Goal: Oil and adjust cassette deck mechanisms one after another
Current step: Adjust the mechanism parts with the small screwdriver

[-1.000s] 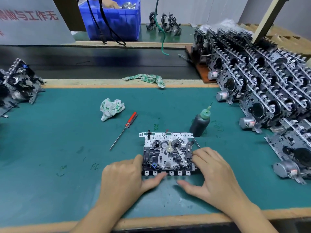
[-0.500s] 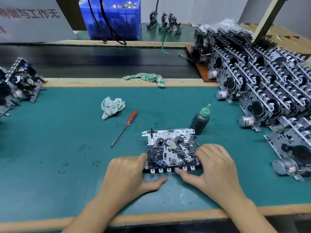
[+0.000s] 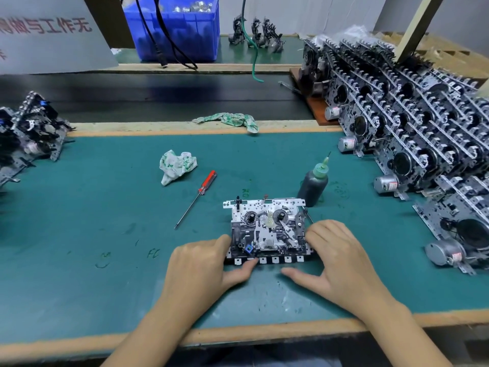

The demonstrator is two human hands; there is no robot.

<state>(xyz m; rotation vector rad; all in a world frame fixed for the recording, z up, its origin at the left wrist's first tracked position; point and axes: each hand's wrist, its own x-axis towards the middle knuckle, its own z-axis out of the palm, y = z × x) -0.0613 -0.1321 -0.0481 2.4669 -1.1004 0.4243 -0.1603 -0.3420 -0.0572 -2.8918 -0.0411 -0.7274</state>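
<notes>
Teal matting covers the worktop, and near its front edge lies our cassette deck mechanism, flat, reels up. Our left hand holds its left side, thumb under the key row; our right hand curls over its right end (fingertips hidden there). Just behind it stands the oil bottle; a red-handled screwdriver lies to the left, apart.
</notes>
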